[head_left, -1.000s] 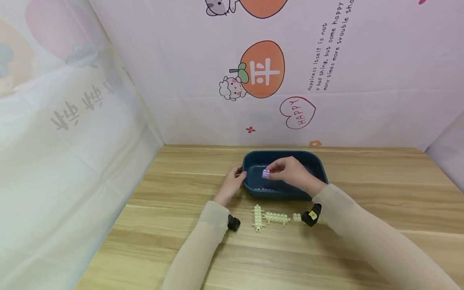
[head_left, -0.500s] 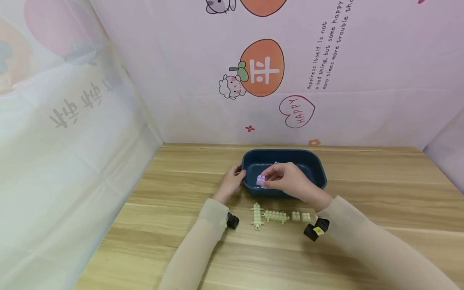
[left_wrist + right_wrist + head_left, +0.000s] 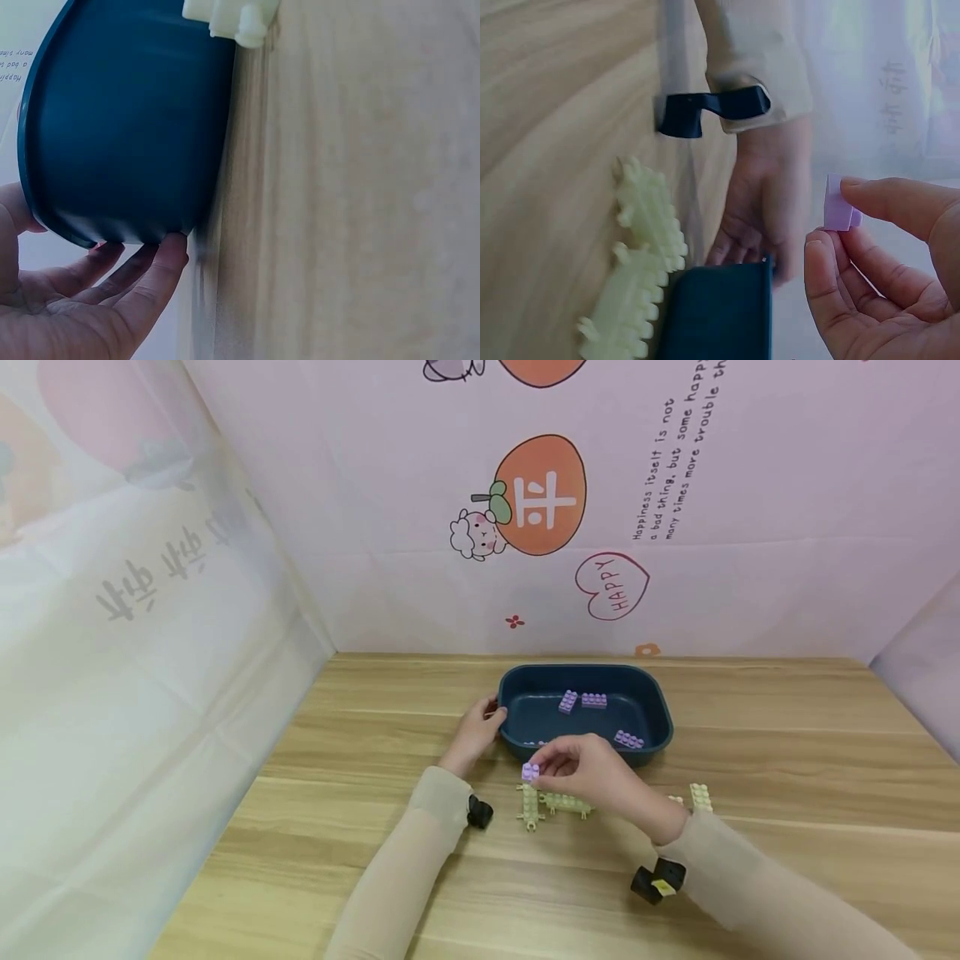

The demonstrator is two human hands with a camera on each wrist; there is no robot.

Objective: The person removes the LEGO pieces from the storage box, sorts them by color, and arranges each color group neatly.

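Observation:
In the head view my right hand (image 3: 588, 768) pinches a small purple building brick (image 3: 530, 772) between thumb and fingers, in front of a dark blue bin (image 3: 660, 727). The right wrist view shows that brick (image 3: 840, 202) held clear of the table. My left hand (image 3: 476, 731) grips the bin's left end, thumb at the rim and fingers against the outer wall (image 3: 135, 135). Several purple bricks, such as one (image 3: 594, 700) at the back, lie inside the bin. Two pale yellow studded pieces with side pegs, one upright (image 3: 531, 810) and one crosswise (image 3: 566, 803), lie before it.
A pale yellow brick (image 3: 701, 797) lies right of my right wrist, with another partly hidden by the forearm. Black cameras (image 3: 480, 812) are strapped to both wrists. A printed cloth (image 3: 420, 568) hangs behind the wooden table (image 3: 390, 693).
My right hand has carried the purple brick from over the bin toward me, past its front rim. The purple bricks inside now show. The left hand stays on the bin.

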